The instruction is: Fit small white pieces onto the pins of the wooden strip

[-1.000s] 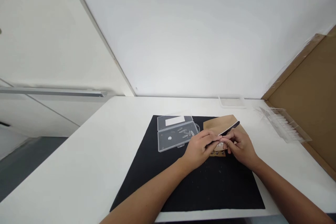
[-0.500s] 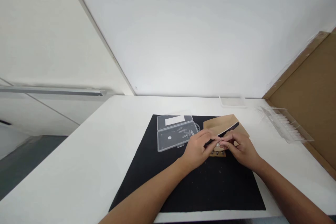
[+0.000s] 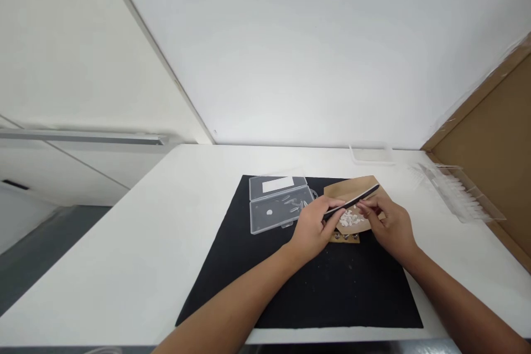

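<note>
My left hand point(image 3: 314, 228) grips a thin dark strip with a pale edge, like a nail file point(image 3: 359, 197), which slants up to the right. Close to its right, my right hand point(image 3: 388, 222) is pinched, and anything between its fingertips is too small to make out. Below the file, small white pieces point(image 3: 350, 218) lie on a brown paper point(image 3: 344, 188). A small wooden strip with round metal studs point(image 3: 346, 237) sits just under the paper. To the left lies an open clear plastic case point(image 3: 265, 219) with several clear nail-tip-like pieces in its lower half.
A black mat point(image 3: 332, 293) lies under these things on the white table point(image 3: 136, 254). Near the wall stands a clear shallow tray point(image 3: 372, 155). Clear plastic holders with pale tips point(image 3: 460, 196) lie at the right, beside a cardboard panel point(image 3: 498, 138).
My hands have moved apart; their fingertips met before. The file has turned slightly and shows more of its length, and the white pieces are now uncovered. The view has shifted slightly.
</note>
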`<state>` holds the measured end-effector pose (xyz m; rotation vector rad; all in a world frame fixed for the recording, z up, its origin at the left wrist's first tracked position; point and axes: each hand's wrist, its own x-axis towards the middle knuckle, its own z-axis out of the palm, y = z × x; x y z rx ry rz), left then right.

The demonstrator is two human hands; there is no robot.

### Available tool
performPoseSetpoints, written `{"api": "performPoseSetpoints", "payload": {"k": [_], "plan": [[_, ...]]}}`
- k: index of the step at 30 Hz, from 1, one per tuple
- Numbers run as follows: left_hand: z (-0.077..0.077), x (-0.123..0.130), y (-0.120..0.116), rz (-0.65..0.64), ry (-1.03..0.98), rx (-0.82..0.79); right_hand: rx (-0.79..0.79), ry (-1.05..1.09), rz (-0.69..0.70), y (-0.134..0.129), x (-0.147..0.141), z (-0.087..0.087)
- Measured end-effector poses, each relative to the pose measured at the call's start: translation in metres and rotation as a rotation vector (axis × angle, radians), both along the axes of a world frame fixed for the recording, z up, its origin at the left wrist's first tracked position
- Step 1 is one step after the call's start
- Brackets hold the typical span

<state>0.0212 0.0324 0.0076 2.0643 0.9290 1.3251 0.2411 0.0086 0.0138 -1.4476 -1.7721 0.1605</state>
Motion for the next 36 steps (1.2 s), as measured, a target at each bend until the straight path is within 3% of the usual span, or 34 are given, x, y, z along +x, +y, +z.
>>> {"api": "performPoseSetpoints", "payload": {"k": [5,10,15,21,29,36], "plan": [[0.002,0.001,-0.004,-0.004,-0.019,-0.108,0.004,0.018,-0.031,-0.001,-0.004,0.002],[0.001,0.0,-0.001,-0.095,0.014,0.074,0.008,-0.003,-0.039,-0.001,-0.002,0.006],[-0.002,-0.001,0.001,-0.101,0.013,0.159,-0.061,0.05,0.066,0.001,0.004,0.002],[-0.003,-0.001,0.0,-0.055,0.026,0.181,-0.117,0.145,0.075,0.002,0.006,-0.004],[-0.001,-0.001,0.001,-0.017,0.032,0.173,-0.151,0.267,0.19,0.002,0.008,-0.007],[-0.002,-0.001,0.001,-0.063,0.005,0.161,-0.257,0.322,0.208,0.0,0.003,0.0]]}}
